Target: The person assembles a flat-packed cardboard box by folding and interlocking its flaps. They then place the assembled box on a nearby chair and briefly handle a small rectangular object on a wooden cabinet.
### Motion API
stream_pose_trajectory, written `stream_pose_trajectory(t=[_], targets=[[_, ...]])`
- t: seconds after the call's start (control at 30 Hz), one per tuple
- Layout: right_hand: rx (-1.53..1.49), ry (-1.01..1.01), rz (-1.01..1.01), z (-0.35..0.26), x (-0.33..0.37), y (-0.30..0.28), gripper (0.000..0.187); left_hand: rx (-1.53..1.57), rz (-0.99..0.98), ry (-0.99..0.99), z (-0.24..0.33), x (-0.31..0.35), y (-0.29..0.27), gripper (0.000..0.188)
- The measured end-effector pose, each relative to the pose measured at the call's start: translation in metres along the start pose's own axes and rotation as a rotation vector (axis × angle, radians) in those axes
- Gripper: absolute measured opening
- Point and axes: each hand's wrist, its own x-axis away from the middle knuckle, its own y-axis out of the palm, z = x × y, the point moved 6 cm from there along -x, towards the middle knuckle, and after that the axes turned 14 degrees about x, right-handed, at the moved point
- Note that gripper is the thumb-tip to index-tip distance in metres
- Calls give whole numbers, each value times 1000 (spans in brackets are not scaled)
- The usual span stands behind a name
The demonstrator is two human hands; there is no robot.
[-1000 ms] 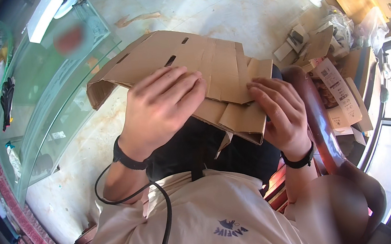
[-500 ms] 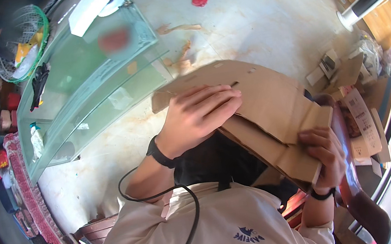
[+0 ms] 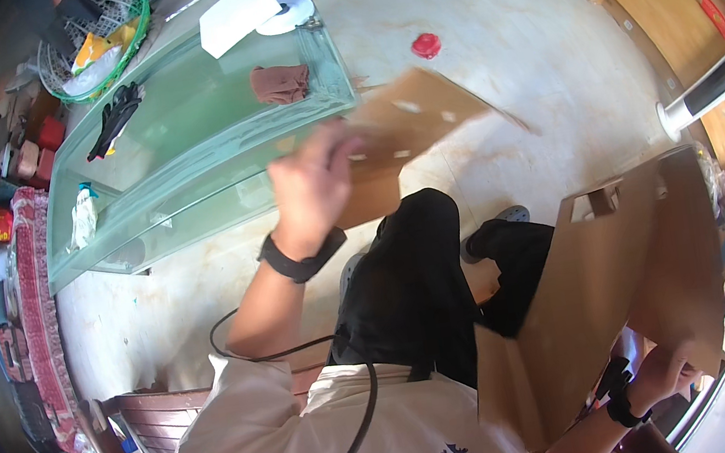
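Note:
My left hand (image 3: pixel 313 187) is raised in front of the glass table and closed on a bent piece of brown cardboard (image 3: pixel 426 116); motion blurs the fingers. Over at the lower right, my right hand (image 3: pixel 666 374) grips the lower edge of a bigger folded cardboard sheet (image 3: pixel 598 286), which has a cut-out slot near its top. Open space separates the two cardboard pieces. Between them my legs show in black trousers (image 3: pixel 408 285). A black cable (image 3: pixel 361 412) runs down over my shirt.
The glass table (image 3: pixel 186 158) on the left bears a brown cloth (image 3: pixel 280 83), black gloves (image 3: pixel 116 122) and a white box (image 3: pixel 238 14). Behind it stands a green-rimmed basket (image 3: pixel 131 64). A red object (image 3: pixel 426 46) lies on the floor. A black-and-white cylinder (image 3: pixel 710 94) stands at right.
The cardboard that both hands held together is now in two separate pieces. My left hand has moved slightly left with one; my right hand has gone down and right with the other.

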Motion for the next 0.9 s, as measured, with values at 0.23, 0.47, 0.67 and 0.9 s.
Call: stream_pose_trajectory(t=[0.23, 0.47, 0.67, 0.9], targets=[[152, -200, 22, -20, 19, 31, 19, 426, 670, -337, -110, -15, -113, 13], [29, -359, -160, -120, 31, 113, 26, 311, 916, -580, -131, 44, -138, 53], [-74, -418, -170, -150, 34, 130, 27, 261, 126, -310, -62, 44, -47, 61], [-60, -323, -125, -124, 48, 92, 30, 944, -17, -559, -52, 33, 34, 66]])
